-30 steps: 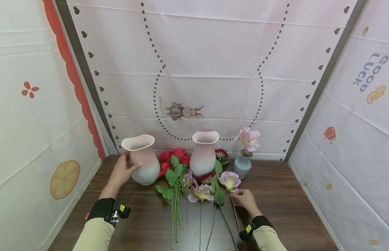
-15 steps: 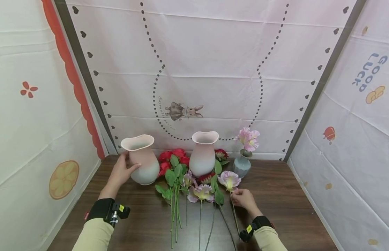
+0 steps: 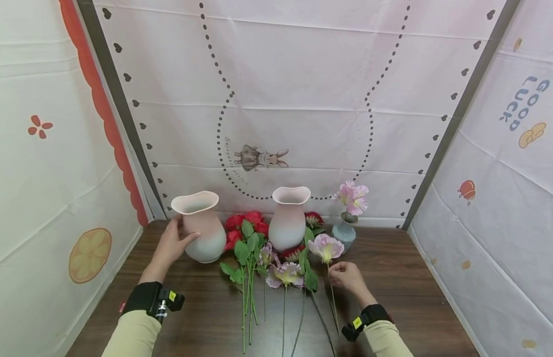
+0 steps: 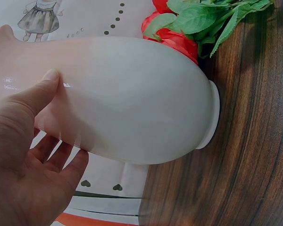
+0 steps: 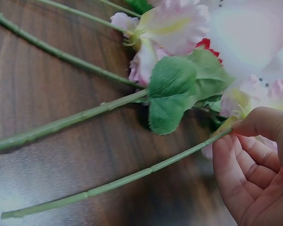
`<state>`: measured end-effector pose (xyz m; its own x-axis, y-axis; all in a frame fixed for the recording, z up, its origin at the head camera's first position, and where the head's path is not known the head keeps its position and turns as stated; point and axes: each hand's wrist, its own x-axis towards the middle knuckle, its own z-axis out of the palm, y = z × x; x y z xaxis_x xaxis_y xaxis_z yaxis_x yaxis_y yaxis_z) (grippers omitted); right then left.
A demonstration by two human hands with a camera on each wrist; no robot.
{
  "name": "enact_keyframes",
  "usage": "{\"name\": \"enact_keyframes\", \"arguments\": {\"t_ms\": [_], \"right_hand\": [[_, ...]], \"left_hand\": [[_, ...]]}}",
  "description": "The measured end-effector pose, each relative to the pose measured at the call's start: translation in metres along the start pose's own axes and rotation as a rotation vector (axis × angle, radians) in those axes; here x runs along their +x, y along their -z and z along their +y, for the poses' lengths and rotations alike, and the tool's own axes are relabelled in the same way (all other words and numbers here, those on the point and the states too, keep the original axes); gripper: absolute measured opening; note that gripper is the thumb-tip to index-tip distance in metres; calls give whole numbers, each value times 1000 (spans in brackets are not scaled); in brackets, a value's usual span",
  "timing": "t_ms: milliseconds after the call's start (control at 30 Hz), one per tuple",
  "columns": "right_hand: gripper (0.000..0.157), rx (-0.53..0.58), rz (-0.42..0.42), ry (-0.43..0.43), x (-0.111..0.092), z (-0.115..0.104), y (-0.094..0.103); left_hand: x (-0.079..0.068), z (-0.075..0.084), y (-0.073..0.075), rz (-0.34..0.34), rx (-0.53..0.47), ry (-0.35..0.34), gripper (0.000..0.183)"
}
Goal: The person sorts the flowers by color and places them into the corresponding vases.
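My left hand (image 3: 170, 244) grips the left pink-and-white vase (image 3: 208, 235) at its neck, thumb across the front and fingers at the side; the left wrist view shows the same vase (image 4: 141, 99). This vase stands upright, and no flower shows in its mouth. Between thumb and index finger, my right hand (image 3: 349, 280) pinches the stem (image 5: 151, 169) of a pale pink-purple artificial flower (image 3: 326, 247), just below its bloom. The bloom is raised a little, with the stem slanting down toward the front of the table.
A second pink-and-white vase (image 3: 287, 225) stands behind the loose flowers. Red roses (image 3: 234, 230) and another pink-purple flower (image 3: 285, 274) lie on the wooden table (image 3: 419, 297). A small blue-grey vase (image 3: 344, 236) at the back right holds a pink flower (image 3: 352, 198).
My right hand has moved slightly up, lifting the pink-purple flower's bloom a little. The left hand and its vase have stayed put.
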<state>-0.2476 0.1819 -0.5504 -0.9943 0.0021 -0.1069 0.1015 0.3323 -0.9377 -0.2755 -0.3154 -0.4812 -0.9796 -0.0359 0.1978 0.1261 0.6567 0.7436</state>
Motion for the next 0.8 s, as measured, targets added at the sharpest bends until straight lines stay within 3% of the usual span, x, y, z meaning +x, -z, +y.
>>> {"name": "enact_keyframes", "arguments": {"t_ms": [433,800], "right_hand": [[11,30,114,88,2,-34,12],[14,38,216,243,9,-66,33]], "left_hand": [[-1,-1,1,0,-11,3,86],[0,0,2,-15,-11,16,88]]}}
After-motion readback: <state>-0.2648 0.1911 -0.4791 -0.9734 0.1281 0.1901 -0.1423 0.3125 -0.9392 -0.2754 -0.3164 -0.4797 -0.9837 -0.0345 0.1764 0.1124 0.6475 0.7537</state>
